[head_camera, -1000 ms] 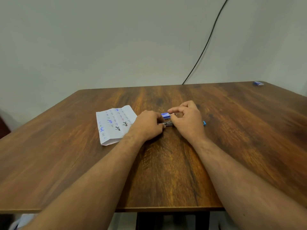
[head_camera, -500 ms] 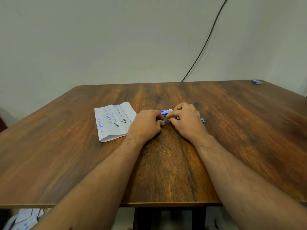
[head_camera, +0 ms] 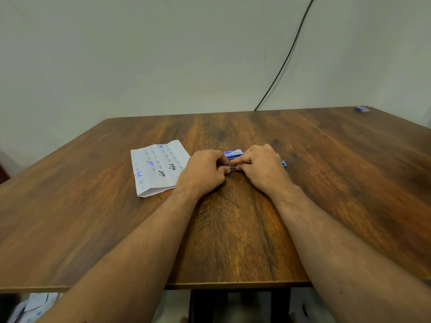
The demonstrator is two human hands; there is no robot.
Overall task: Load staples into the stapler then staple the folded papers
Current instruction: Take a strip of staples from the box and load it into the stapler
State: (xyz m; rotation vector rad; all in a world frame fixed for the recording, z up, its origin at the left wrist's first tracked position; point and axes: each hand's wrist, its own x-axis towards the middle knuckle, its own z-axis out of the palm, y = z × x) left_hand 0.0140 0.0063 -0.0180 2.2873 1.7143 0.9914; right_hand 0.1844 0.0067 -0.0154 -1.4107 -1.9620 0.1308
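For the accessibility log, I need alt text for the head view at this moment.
Both hands, left hand and right hand, grip a small metal stapler at the middle of a wooden table. A staple box lies just behind them, and folded handwritten paper lies to their left.

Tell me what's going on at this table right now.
A person works at a wooden table with both hands close together on a small stapler. The left hand and right hand pinch its metal part, apparently loading staples. A blue staple box lies just behind the hands. The folded paper lies to the left, touched by neither hand, so stapling looks not yet begun.
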